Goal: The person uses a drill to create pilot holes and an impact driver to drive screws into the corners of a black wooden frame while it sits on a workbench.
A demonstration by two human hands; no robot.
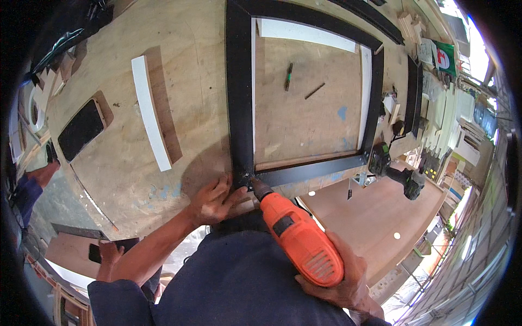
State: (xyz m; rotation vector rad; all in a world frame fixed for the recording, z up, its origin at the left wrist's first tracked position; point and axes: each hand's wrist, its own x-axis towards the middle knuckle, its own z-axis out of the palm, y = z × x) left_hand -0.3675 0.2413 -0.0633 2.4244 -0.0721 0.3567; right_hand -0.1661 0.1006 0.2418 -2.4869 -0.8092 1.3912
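Note:
A black rectangular frame (240, 98) lies on the plywood workbench, its near-left corner in front of me. My right hand (348, 277) grips an orange power drill (302, 233) by its rear. The drill's chuck end points at that near-left corner, where small debris shows; the bit's tip is too small to make out. Beside the chuck, my left hand (215, 201) holds the same corner, with bent fingers on its outer edge and the thumb close to the drilling spot. White strips (304, 33) line the inside of the frame.
Inside the frame lie a green-handled tool (289, 76) and a thin dark rod (315, 91). A white strip (149, 111) and a black panel (81, 130) rest left. A cordless drill (405, 179) stands right. Another person's hand (110, 253) is near a phone (94, 253) lower left.

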